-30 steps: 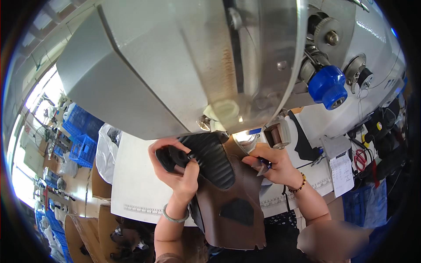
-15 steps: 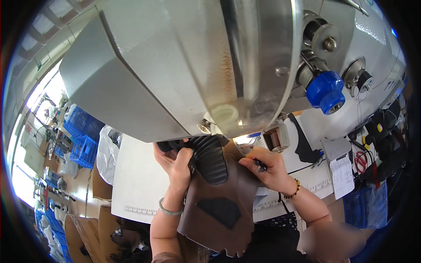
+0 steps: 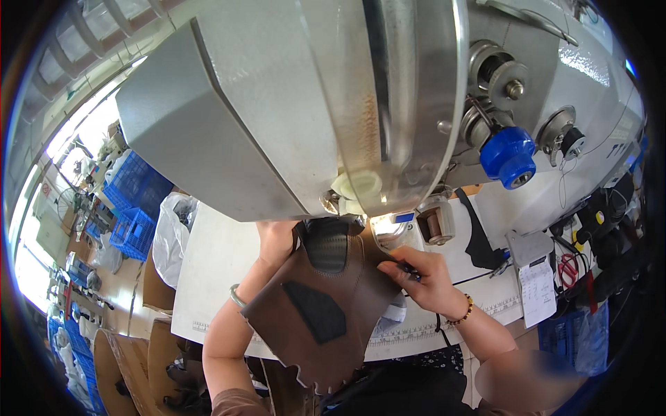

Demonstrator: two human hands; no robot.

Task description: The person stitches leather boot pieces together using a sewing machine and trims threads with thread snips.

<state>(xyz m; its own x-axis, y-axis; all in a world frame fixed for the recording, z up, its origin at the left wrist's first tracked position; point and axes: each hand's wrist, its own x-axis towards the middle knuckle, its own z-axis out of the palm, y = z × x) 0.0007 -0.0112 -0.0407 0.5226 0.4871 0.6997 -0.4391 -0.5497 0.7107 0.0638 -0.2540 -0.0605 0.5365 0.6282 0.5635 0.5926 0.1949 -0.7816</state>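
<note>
A brown leather piece [image 3: 277, 313] with a scalloped lower edge lies tilted beneath the grey head of a sewing machine [image 3: 277, 125]. A dark angular patch [image 3: 316, 312] sits on it, and a black ribbed panel [image 3: 327, 249] is set into its upper part. My left hand [image 3: 276, 240] is closed on the upper left edge by the panel; its fingertips are hidden by the material and the machine. My right hand [image 3: 429, 279] pinches the leather's right edge and keeps a small dark tool [image 3: 409, 270] between its fingers. The machine head hides the stitching point.
A thread bobbin [image 3: 435, 225] stands right of the stitching point. A black cut piece [image 3: 477, 232] lies on the white table [image 3: 201, 267], near a paper slip [image 3: 537, 291] and red-handled scissors [image 3: 569, 269]. Blue crates [image 3: 133, 232] and a white bag [image 3: 171, 239] are at the left.
The leather piece has turned, its lower end swinging left. My left hand has moved farther under the machine head, its fingers now more hidden. My right hand has shifted slightly down.
</note>
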